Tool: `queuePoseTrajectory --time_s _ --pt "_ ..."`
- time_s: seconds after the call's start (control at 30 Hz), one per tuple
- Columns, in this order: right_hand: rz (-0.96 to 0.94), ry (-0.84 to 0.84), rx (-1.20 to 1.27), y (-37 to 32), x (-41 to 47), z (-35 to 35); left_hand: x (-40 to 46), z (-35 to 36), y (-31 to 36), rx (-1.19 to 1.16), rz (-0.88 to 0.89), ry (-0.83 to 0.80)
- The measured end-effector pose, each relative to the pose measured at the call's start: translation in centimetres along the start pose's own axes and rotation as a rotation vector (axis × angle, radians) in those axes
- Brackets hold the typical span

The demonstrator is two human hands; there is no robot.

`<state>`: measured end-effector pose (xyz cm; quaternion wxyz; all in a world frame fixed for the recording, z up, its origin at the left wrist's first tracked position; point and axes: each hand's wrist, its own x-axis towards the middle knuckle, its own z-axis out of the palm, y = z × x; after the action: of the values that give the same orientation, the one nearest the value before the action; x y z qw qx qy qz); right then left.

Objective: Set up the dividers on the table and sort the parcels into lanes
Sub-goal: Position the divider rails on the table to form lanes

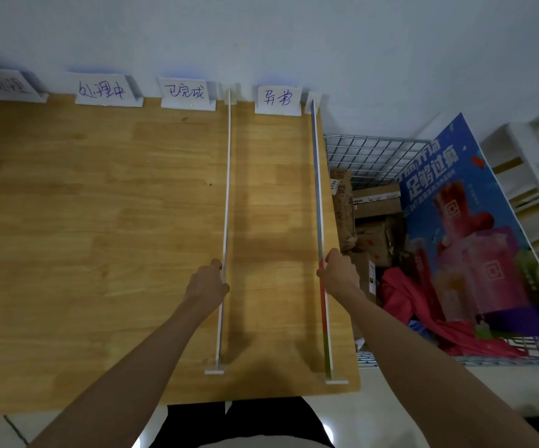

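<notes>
From the head camera, a wooden table fills the left and centre of the frame, and two thin dividers stand on edge across it, running from the near edge up to the wall at the top. The left divider is white; the left hand grips it at lower centre, fingers curled round its top edge. The right divider — grey along most of its length, red and green toward the near end — stands close to the table's right edge, and the right hand grips it at about the same height in the frame. The two hands sit side by side with one lane of bare wood between them. Four handwritten label cards stand along the far edge. At the right of the frame, beside the table, a wire basket holds brown parcels, red cloth and a blue poster board — well apart from both hands.
</notes>
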<state>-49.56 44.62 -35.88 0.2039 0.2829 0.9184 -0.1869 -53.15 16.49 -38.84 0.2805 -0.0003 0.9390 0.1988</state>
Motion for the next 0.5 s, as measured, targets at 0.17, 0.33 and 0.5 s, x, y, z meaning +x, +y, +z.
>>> queuePoseTrajectory --time_s 0.17,0.33,0.5 --pt "0.012 0.006 0.028 0.3 0.3 -0.1 -0.1 0.0 0.9 -0.025 0.010 -0.003" --pt "0.010 0.021 0.014 0.7 0.6 -0.3 -0.2 0.6 0.7 -0.029 0.003 -0.007" --pt "0.008 0.036 0.013 1.0 0.7 -0.1 0.0 1.1 0.5 -0.094 -0.047 0.005"
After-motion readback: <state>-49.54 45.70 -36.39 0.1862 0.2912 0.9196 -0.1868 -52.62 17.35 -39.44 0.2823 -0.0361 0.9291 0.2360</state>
